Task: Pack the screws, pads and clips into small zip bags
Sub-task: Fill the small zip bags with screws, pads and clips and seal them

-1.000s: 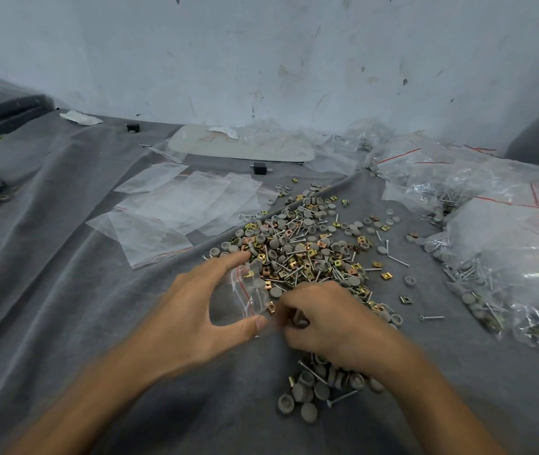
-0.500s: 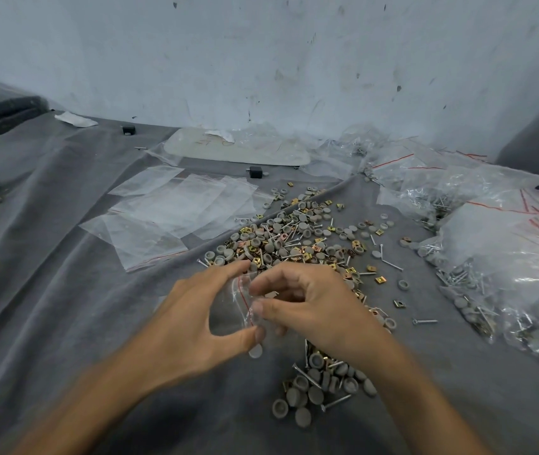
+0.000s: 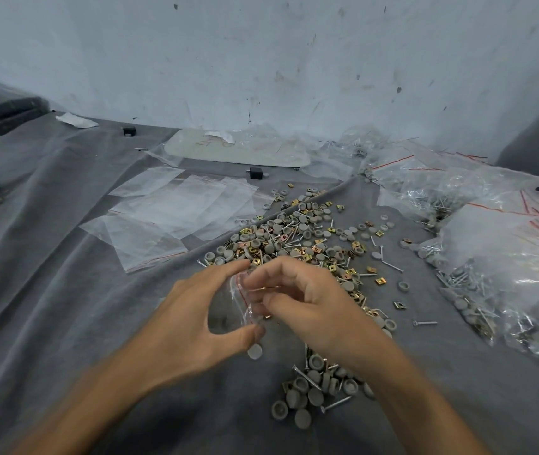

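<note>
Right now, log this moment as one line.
left hand: holds zip bag | right hand: at bag mouth | parts pile: on cloth beyond hands

Informal hand-packing workshop. The pale wall (image 3: 261, 60) across the upper frame is scuffed and marked. The desk (image 3: 64, 323) is draped in wrinkled grey cloth (image 3: 458, 389). Small hardware lies loose and unsorted at centre: grey pads (image 3: 255, 351), brass clips (image 3: 380, 281) and screws (image 3: 425, 322). Empty zip bags (image 3: 176, 211) are fanned out at centre left. Filled bags (image 3: 507, 257) of similar parts are piled at right.
</note>
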`<action>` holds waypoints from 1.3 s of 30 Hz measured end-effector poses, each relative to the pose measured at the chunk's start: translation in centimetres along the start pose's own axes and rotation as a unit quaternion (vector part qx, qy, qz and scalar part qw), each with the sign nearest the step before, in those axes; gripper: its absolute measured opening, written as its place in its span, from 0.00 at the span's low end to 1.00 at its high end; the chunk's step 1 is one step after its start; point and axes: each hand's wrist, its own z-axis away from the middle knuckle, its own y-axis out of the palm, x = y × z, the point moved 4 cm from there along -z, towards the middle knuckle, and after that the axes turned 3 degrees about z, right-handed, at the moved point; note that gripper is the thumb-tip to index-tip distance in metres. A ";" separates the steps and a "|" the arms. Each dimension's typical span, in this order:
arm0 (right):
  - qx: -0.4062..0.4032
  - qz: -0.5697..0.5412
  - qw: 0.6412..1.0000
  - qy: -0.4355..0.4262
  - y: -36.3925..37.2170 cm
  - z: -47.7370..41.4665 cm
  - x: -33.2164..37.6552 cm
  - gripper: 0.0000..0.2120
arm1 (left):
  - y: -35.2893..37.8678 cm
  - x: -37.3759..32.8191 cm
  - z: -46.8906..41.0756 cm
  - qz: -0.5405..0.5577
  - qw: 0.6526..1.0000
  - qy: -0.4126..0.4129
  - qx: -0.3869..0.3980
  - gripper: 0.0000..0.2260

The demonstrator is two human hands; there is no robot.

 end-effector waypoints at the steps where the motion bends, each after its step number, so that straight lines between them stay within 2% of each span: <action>1: -0.027 0.029 0.999 0.002 -0.5 -0.1 -0.2 0.12 | -0.1 0.2 0.0 0.001 1.000 -0.002 -0.004 0.40; 3: -0.076 0.143 0.987 0.010 -1.7 -0.2 -0.8 0.09 | -0.4 0.6 0.1 0.007 1.000 -0.007 -0.016 0.40; 4: -0.072 0.204 0.976 0.020 -1.9 -0.2 -1.2 0.07 | -0.5 0.8 0.1 0.013 1.000 -0.011 -0.022 0.39; 6: -0.003 0.292 0.955 0.040 -1.4 -0.1 -1.9 0.03 | -0.8 0.9 0.1 0.023 0.999 -0.013 -0.028 0.39; 8: 0.071 0.349 0.934 0.037 -0.1 0.1 -2.6 0.08 | -0.9 0.8 0.1 0.028 0.999 -0.011 -0.030 0.39; 11: 0.110 0.399 0.910 0.017 1.5 0.0 -3.0 0.11 | -0.9 1.0 0.1 0.027 0.999 -0.013 -0.032 0.39; 14: 0.108 0.396 0.912 0.001 1.9 0.0 -2.8 0.05 | -1.0 1.1 0.2 0.030 0.999 -0.014 -0.029 0.40; 17: 0.122 0.397 0.910 -0.012 2.0 0.1 -2.5 0.06 | -0.9 1.2 0.2 0.022 0.999 -0.018 -0.025 0.39; 21: 0.135 0.388 0.912 -0.007 1.8 0.2 -2.2 0.02 | -0.8 1.2 0.1 0.019 0.999 -0.019 -0.023 0.39; 25: 0.160 0.390 0.907 0.014 1.5 0.3 -2.4 0.08 | -0.7 1.2 0.2 0.016 0.999 -0.015 -0.027 0.38; 28: 0.159 0.389 0.907 0.026 1.5 0.3 -2.6 0.07 | -0.6 1.1 0.2 0.017 0.999 -0.014 -0.026 0.37; 34: 0.103 0.372 0.923 0.007 0.2 0.1 -2.4 0.07 | -0.7 0.6 0.2 0.023 0.999 -0.011 -0.027 0.38; 36: 0.051 0.353 0.934 0.002 -0.8 -0.1 -2.1 0.05 | -0.8 0.6 0.2 0.018 0.999 -0.010 -0.026 0.38; 39: -0.043 0.247 0.968 -0.003 -1.8 -0.1 -1.7 0.06 | -0.6 0.5 0.2 0.009 1.000 -0.010 -0.020 0.39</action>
